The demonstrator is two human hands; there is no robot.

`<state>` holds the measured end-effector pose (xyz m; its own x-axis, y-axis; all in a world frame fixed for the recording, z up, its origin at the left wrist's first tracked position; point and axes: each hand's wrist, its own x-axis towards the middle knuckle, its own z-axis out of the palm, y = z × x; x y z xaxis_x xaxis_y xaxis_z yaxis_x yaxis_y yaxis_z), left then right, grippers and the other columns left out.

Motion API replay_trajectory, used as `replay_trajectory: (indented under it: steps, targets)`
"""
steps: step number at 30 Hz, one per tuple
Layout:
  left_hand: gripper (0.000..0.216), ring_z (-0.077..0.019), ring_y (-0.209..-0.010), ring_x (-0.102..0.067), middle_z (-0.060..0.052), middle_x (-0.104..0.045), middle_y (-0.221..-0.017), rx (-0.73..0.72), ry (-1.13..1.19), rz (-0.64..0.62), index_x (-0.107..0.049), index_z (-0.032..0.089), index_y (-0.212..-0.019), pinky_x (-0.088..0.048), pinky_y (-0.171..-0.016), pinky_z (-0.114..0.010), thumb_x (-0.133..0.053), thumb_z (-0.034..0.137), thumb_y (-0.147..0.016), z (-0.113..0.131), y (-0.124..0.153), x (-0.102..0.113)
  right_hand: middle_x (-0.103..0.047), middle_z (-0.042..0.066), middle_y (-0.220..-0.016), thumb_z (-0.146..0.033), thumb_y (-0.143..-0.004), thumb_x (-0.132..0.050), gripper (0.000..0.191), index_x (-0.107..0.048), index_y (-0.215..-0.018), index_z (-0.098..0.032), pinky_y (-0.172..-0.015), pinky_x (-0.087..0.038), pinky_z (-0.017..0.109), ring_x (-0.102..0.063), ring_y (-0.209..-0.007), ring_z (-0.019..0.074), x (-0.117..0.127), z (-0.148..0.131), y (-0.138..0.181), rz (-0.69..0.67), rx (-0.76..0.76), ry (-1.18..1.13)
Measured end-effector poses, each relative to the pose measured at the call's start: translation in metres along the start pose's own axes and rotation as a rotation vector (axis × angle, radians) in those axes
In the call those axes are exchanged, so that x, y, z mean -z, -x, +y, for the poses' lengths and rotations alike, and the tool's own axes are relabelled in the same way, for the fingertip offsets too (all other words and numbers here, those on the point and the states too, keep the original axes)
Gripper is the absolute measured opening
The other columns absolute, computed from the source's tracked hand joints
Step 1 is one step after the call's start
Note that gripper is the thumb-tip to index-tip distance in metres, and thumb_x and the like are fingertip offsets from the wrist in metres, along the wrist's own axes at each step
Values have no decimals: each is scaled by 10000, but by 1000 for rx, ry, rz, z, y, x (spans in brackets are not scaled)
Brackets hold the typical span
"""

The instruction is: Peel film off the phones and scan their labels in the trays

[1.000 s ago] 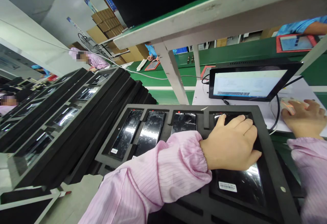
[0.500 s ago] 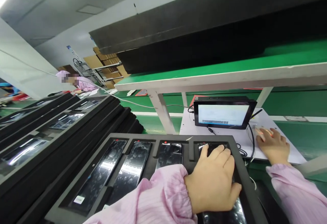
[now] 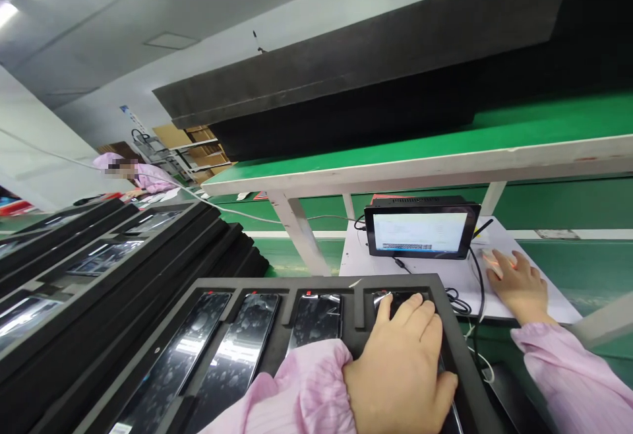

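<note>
My left hand point(image 3: 403, 361) lies palm down over the rightmost slot of a black foam tray point(image 3: 297, 283). Its fingers stretch across the top of a glossy black phone screen point(image 3: 380, 299), with the thumb out to the right; the hand hides most of that screen. More phone screens, each with a small red tab at the top, lie in the slots to the left: one point(image 3: 316, 318) beside my sleeve, another point(image 3: 242, 341), and one point(image 3: 175, 361) at the far left. My right hand point(image 3: 519, 285) is curved over a clear mouse point(image 3: 493, 262) glowing orange-red on a white board.
A small monitor point(image 3: 420, 231) with cables stands on the white board point(image 3: 353, 256). Stacked foam trays point(image 3: 163, 243) holding screens rise at left. A green shelf point(image 3: 395, 147) with black foam crosses above. A co-worker in pink point(image 3: 153, 179) sits far left.
The view has shifted, so the tray and monitor sit slightly lower and further left in the picture. Both hands keep their places, the left on the screen and the right on the mouse.
</note>
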<state>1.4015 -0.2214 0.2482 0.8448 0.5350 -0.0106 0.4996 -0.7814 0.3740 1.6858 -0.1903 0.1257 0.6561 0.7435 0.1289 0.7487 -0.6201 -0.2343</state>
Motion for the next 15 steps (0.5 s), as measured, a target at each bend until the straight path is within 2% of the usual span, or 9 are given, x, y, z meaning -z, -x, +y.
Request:
replay_trajectory:
  steps: [3,6,12,15]
  targets:
    - [570,-275,-1359,-312,-140,-419,-1428,9,-14,-11,-427,78,-1358,-174,-1128,-547,-430,402,-889,0,-1,1,-340,183,-1440,-334,-894,-277,551,-448,-1373,-122,-973,-393,465,-446,-1211,377,4,0,-3,-64,-14,-11]
    - [570,-271,-1356,-319,-133,-417,-1431,4,-31,2,-428,89,-1358,-193,-1129,-535,-442,408,-885,0,-1,0,-327,236,-1439,-335,-902,-273,557,-440,-1373,-89,-974,-388,480,-429,-1221,404,7,-2,-4,-85,4,-37]
    - [569,-277,-1360,-308,-139,-414,-1432,2,-13,4,-420,88,-1362,-180,-1129,-550,-436,402,-888,-1,0,-1,-349,229,-1433,-336,-895,-286,540,-455,-1361,-123,-952,-409,477,-462,-1192,393,3,0,-8,-73,14,2]
    - [571,-278,-1365,-299,-135,-408,-1437,1,0,5,-417,89,-1366,-168,-1130,-548,-424,408,-892,-2,0,-1,-407,224,-1394,-344,-881,-313,517,-475,-1339,-166,-903,-446,485,-502,-1148,383,-2,5,-14,-55,40,50]
